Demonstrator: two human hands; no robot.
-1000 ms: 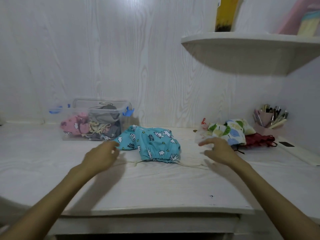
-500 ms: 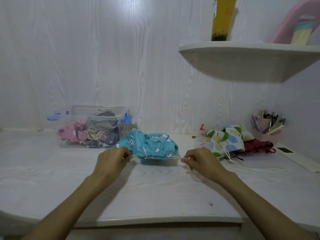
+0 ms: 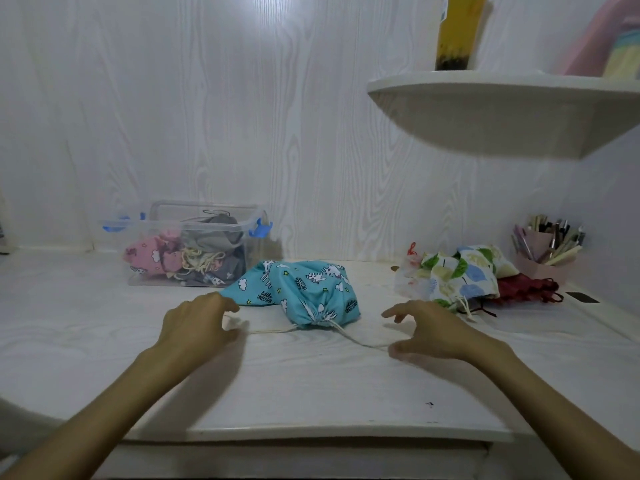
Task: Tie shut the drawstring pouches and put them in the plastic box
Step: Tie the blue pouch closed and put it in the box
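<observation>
White wood-grain desk against panelled wall; clear plastic box back left, partly filled; blue unicorn pouch centre, mouth cinched. Left hand loosely curled on one cord end; right hand half open, thumb touching the other. Probably knotting next; needs both cords pinched and crossed.

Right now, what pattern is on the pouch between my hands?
Blue pouch with white unicorns, clouds and stars; head view.

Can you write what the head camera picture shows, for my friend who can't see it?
Two bare hands, the left hand and right hand, rest on a white desk at the cord ends of a blue unicorn pouch cinched shut. A clear plastic box with pouches stands behind on the left; more pouches lie on the right.
</observation>
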